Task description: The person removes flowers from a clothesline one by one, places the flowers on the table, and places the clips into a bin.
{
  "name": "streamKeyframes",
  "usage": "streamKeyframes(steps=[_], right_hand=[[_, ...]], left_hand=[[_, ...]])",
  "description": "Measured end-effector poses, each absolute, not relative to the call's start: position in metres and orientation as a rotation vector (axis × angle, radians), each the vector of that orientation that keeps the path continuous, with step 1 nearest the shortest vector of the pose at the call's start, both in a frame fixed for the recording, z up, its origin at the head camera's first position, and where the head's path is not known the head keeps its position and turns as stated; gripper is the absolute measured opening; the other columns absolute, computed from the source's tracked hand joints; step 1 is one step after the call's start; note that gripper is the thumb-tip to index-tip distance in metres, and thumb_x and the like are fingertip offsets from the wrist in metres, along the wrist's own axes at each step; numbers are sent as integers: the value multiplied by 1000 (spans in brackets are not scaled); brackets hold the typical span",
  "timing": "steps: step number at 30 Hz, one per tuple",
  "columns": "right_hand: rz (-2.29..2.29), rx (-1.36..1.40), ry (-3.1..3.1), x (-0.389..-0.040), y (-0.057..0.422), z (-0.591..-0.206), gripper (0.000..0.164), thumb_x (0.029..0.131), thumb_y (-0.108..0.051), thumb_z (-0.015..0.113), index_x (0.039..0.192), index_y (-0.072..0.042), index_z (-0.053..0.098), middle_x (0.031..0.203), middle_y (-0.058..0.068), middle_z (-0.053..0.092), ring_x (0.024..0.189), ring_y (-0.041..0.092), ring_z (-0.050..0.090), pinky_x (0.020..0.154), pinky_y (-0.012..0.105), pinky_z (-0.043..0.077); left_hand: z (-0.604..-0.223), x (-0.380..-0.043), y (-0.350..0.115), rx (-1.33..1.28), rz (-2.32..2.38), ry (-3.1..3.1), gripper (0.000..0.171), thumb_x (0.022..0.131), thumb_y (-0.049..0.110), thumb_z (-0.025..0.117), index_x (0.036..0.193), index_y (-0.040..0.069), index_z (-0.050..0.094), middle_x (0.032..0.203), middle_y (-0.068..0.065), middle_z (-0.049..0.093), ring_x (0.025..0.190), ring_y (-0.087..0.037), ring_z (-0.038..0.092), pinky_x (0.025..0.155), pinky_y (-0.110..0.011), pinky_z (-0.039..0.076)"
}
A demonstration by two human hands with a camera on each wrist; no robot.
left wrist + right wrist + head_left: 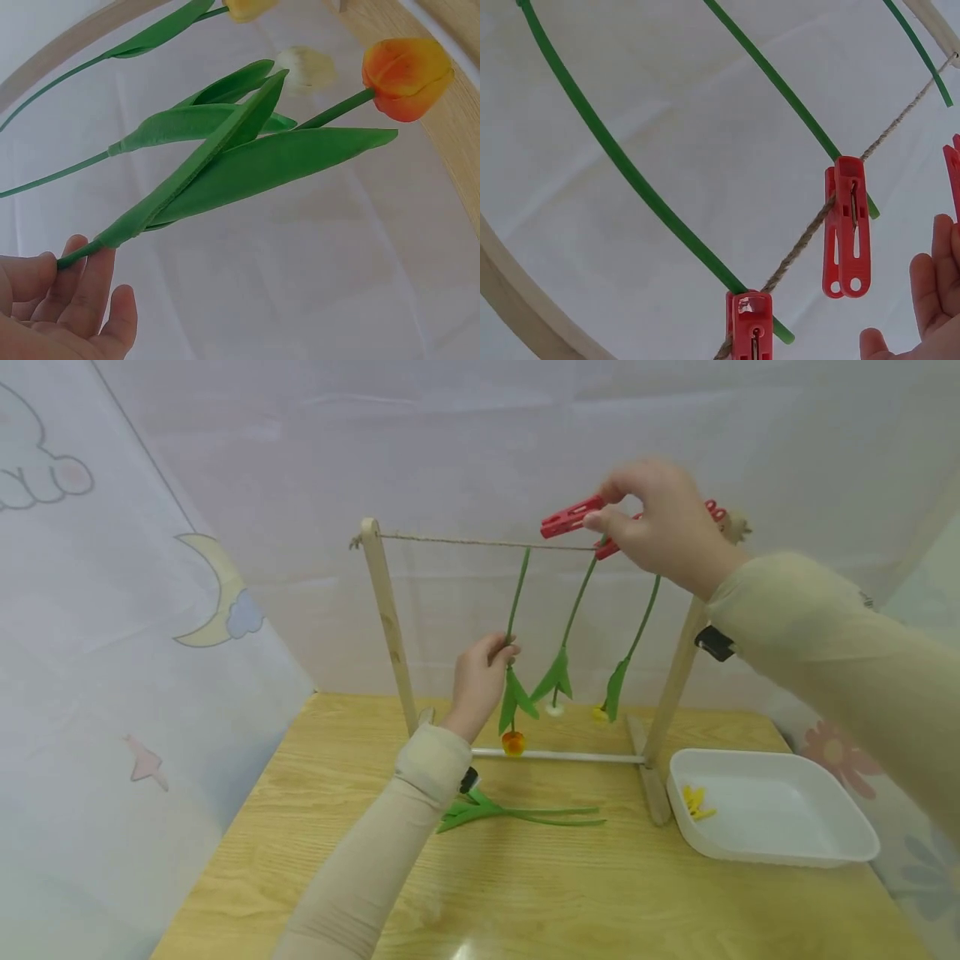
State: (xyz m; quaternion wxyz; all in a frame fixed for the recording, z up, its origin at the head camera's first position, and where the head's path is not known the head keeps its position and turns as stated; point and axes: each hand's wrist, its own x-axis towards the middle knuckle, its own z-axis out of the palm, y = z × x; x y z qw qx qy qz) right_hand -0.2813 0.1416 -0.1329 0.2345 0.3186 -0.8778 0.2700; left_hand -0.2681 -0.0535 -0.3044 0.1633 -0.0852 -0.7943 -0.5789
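The left hand pinches the stem of an orange tulip, its bloom hanging downward, its stem's end at a twine line. Near the twine, the right hand pinches a red clothespin. A white tulip and yellow tulip hang alongside.

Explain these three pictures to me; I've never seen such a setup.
No machine here, only a person's bare hands. The wide picture comes from a camera on the head, the other two from cameras on the wrists. The left hand pinches an orange tulip by its stem; the right hand holds a red peg near the string. Two red pegs fix a white tulip and a yellow tulip to the string, heads down. On the table are a wooden frame, leafy stems and a tray with small yellow things inside.
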Motion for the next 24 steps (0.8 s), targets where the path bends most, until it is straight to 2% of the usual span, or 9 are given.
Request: streamKeyframes(steps=[6,8,10,13,16,21,24], right_hand=[[754,876,-2372,-274,147,-141,23,95,-10,63,107,9,63,113,24,59,114,37,44,103,53,31],[763,869,-2362,-272,150,-144,24,94,-9,64,110,10,62,115,25,59,118,38,43,107,52,28],[761,857,-2346,-269,153,-149,25,93,-8,66,111,10,62,115,25,59,116,37,44,103,50,32],[764,836,-2309,-266,158,-156,28,91,-5,68,113,10,61,115,25,61,111,35,46,92,42,37],[769,814,-2260,-264,163,-164,30,89,-3,70,115,10,62,112,24,62,103,33,46,80,38,33],[814,777,-2206,-263,172,-178,31,85,0,73,113,11,63,105,24,62,97,34,46,87,41,32],[842,771,-2206,-261,176,-185,32,83,3,74,112,12,62,105,25,61,100,36,47,92,45,34]], left_hand=[[-308,-264,-58,-258,-1649,-2251,22,96,4,58,116,-5,64,106,-18,68,95,-27,66,84,-26,55],[-310,-262,-60,-271,-1652,-2248,22,96,3,58,115,-6,64,106,-20,68,94,-28,66,84,-27,55],[-311,-260,-61,-274,-1659,-2245,21,96,3,58,115,-6,64,106,-19,68,94,-28,66,84,-28,55],[-314,-258,-62,-276,-1669,-2248,21,97,3,57,115,-5,65,107,-18,68,96,-27,66,85,-29,55],[-315,-256,-63,-270,-1669,-2258,22,97,5,57,116,-4,65,108,-16,69,98,-26,66,86,-29,55],[-318,-251,-67,-290,-1626,-2285,21,97,6,58,113,-4,66,106,-15,69,98,-26,66,86,-29,54],[-320,-248,-69,-299,-1615,-2297,20,97,6,58,112,-4,67,106,-16,69,98,-26,65,86,-30,55]])
